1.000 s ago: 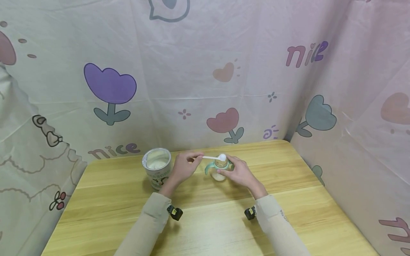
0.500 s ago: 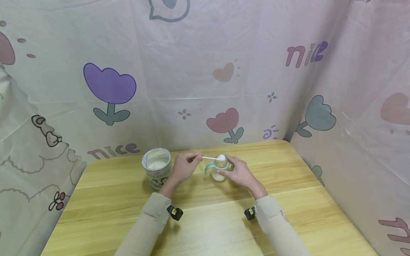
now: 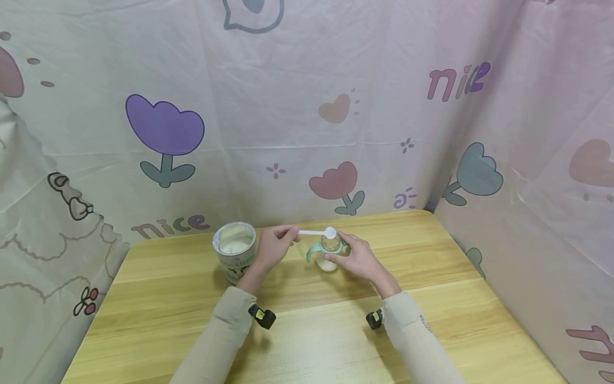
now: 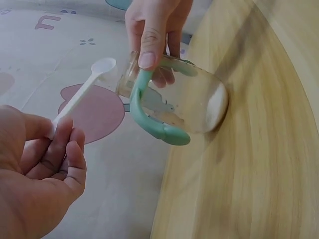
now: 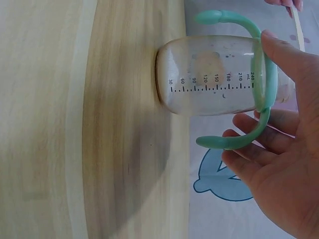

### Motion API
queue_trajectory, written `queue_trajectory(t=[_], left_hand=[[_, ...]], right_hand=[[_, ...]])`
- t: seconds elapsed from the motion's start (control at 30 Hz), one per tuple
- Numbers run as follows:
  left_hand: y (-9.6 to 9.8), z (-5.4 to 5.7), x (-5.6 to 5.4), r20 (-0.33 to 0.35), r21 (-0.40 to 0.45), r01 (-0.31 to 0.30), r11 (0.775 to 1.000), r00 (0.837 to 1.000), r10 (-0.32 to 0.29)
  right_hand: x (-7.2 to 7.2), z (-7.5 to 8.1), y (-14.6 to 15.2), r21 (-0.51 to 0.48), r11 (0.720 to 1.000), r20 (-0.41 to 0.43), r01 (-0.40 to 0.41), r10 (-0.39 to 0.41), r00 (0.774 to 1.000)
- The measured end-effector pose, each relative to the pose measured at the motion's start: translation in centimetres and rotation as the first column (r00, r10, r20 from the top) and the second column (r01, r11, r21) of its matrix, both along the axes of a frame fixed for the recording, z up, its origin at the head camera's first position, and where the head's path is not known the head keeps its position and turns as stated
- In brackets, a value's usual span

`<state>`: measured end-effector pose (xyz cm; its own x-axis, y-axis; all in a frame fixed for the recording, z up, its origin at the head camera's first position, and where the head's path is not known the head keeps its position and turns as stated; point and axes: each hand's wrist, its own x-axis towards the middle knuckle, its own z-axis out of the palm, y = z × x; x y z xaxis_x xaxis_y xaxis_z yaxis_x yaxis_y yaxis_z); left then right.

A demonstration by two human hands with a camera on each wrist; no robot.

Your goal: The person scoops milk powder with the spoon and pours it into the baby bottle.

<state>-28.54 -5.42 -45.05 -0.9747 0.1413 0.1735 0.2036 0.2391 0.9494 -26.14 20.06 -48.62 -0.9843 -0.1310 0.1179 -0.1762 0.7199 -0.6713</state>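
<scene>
Bottle (image 5: 214, 74) stands upright on the desk (image 3: 316, 341), gripped near its neck by the right hand (image 3: 358, 258), apparently for steadiness; the left hand (image 3: 271, 248) pinches a scoop (image 3: 313, 232) by its end, letting the bowl reach just above the mouth

2 hands (image 3: 273, 249) (image 3: 358, 260) | 1 scoop (image 4: 79, 95) | 1 bottle (image 5: 214, 74) | 2 handles (image 5: 232, 143) | 1 can (image 3: 236, 264)
</scene>
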Motion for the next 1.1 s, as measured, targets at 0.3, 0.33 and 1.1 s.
queue_trajectory(t=[0.3,0.33,1.1], left_hand=[[-0.3,0.6,0.2,0.019,0.025,-0.037,0.999,0.999,0.037],[-0.3,0.7,0.3,0.027,0.027,-0.043,0.999,0.999,0.042],[-3.1,4.7,0.7,0.022,0.056,-0.071,0.996,0.997,0.070]], right_hand=[[0.0,0.6,-0.5,0.001,1.000,-0.005,-0.023,0.023,1.000],[0.0,0.7,-0.5,0.001,1.000,-0.006,-0.025,0.025,1.000],[-0.6,3.6,-2.2,0.054,0.994,-0.110,-0.099,0.104,0.988]])
